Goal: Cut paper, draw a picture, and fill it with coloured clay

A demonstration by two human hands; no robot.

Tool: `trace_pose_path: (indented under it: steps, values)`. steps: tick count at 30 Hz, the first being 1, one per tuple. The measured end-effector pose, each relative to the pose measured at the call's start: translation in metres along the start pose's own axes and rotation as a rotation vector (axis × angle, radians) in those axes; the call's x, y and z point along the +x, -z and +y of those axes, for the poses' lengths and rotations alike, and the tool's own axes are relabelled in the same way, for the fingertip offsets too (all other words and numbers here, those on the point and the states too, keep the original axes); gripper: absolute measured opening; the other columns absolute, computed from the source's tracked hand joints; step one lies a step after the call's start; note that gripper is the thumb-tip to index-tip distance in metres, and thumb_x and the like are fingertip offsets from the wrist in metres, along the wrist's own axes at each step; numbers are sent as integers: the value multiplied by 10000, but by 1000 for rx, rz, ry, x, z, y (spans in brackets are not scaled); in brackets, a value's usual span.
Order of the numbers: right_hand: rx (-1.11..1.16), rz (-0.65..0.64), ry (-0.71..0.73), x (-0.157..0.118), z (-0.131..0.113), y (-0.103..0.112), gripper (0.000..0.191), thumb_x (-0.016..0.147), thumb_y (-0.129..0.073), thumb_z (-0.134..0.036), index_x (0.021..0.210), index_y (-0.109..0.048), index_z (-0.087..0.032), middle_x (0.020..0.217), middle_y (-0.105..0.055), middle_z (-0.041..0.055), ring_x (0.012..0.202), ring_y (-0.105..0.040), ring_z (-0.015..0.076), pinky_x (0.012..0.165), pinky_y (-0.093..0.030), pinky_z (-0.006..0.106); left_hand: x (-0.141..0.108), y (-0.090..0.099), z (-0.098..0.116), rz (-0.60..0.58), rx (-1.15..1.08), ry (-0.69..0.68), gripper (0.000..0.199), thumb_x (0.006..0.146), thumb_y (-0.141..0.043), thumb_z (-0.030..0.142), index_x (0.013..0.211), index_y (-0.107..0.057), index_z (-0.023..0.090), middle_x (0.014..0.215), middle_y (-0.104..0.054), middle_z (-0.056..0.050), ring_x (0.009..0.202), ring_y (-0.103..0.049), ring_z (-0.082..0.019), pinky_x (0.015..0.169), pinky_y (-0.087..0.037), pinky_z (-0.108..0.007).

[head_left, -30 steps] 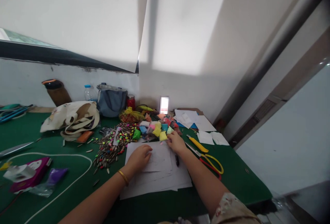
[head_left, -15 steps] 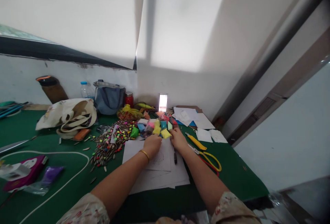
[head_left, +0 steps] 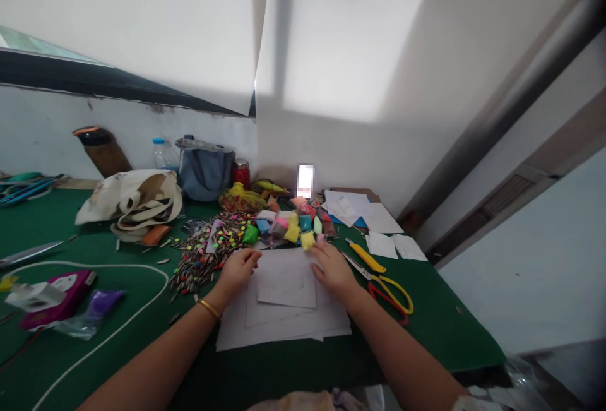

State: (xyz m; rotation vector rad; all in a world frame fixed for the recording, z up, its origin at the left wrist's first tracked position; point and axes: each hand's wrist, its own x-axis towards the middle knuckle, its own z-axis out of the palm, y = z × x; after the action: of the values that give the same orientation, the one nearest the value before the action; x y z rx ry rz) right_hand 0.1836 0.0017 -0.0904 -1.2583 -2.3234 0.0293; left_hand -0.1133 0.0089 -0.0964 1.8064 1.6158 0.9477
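Note:
White paper sheets (head_left: pixel 279 326) lie stacked in front of me, with a smaller sheet (head_left: pixel 286 281) on top. My left hand (head_left: pixel 235 275), with a gold bangle above its wrist, is at the upper left of the sheets. Its fingers are loosely bent, thumb a little apart, and nothing shows in them. At the right edge of the sheets, my right hand (head_left: pixel 334 270) is open with its fingers stretched out. Its fingertips are by a yellow clay packet (head_left: pixel 307 239). Beyond both hands sits a pile of colored clay packets (head_left: pixel 292 232).
Sunflower seeds mixed with colored beads (head_left: pixel 201 266) spread out on the left. Scissors (head_left: pixel 379 279) and a yellow utility knife (head_left: pixel 368 256) lie on the right. A cloth bag (head_left: pixel 130 199), a blue bag (head_left: pixel 206 171) and a white cable (head_left: pixel 142 332) are farther left. A bright phone (head_left: pixel 305 180) stands behind.
Both hands have drawn back from the clay packets and moved apart, the left one to the left. More of the small top sheet shows. The black pen on the paper is out of sight now.

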Motion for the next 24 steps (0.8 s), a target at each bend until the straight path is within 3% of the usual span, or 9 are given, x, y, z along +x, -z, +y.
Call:
trace_pose_path:
  steps: [4, 7, 13, 18, 24]
  values:
    - [126, -175, 154, 4, -35, -15, 506, 859, -632, -388, 1310, -564, -170, 1379, -530, 152, 1279, -470, 281, 1065, -392, 432, -6, 3, -11, 86, -2, -2, 375, 864, -449, 479, 875, -660, 169, 763, -682, -45, 728, -645, -198, 643, -503, -281]
    - [201, -217, 209, 11, -35, -23, 388, 859, -638, -379, 1211, -644, -217, 1288, -609, 105, 1216, -529, 246, 1035, -413, 391, -5, 3, -12, 92, 22, -21, 352, 861, -457, 447, 925, -662, 168, 879, -707, -61, 815, -654, -209, 717, -514, -292]
    - [186, -125, 22, 38, 3, -20, 302, 938, -505, -365, 1102, -719, -230, 1050, -699, 79, 983, -628, 198, 893, -470, 331, 9, -1, -6, -54, 148, -110, 326, 856, -454, 283, 1036, -706, 183, 1031, -722, -70, 957, -653, -218, 870, -489, -313]
    - [108, -161, -37, 60, 15, -27, 301, 908, -559, -375, 1144, -705, -257, 1085, -691, 61, 1027, -609, 205, 908, -449, 318, 42, -20, 9, -211, 270, -222, 308, 823, -514, 209, 1025, -747, 223, 1021, -728, -70, 978, -644, -223, 916, -459, -313]
    - [30, -117, -146, 74, 13, -37, 400, 872, -611, -324, 1258, -622, -222, 1148, -655, 94, 1101, -561, 227, 962, -422, 340, 73, -34, 24, -185, 323, -246, 324, 841, -512, 181, 1071, -731, 245, 1037, -713, -88, 1005, -626, -222, 958, -431, -330]
